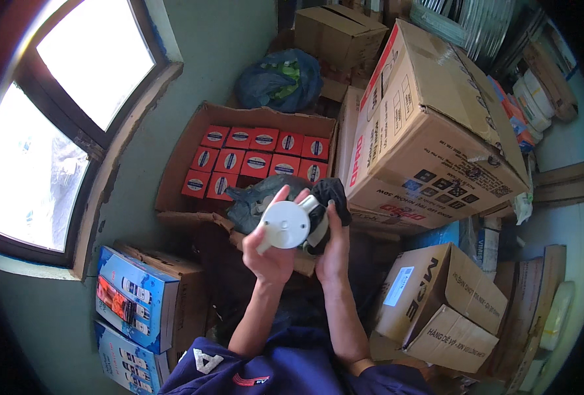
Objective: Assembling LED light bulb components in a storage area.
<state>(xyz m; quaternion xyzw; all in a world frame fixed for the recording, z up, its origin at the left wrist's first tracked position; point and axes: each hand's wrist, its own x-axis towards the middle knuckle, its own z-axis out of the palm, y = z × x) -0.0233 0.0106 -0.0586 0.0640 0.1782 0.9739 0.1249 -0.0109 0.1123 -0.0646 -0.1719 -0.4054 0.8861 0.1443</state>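
A white round plastic junction box (285,227) with short pipe stubs faces up in front of me. My left hand (269,262) is closed around its left edge, with fingers behind it. One stub points up and right toward a crumpled black plastic bag (332,197). My right hand (334,245) grips that bag; most of its fingers are hidden. Whether the stub sits inside the bag or only touches it, I cannot tell. Just beyond my hands, a greyish plastic bag (240,205) lies over an open cardboard box (170,184) holding several small red boxes (256,164).
A large cardboard carton (430,138) stands to the right, with a smaller opened carton (413,296) nearer. Blue printed boxes (140,296) are stacked at left below a window (98,141). Behind the red boxes lie a blue plastic bag (279,82) and another carton (338,39).
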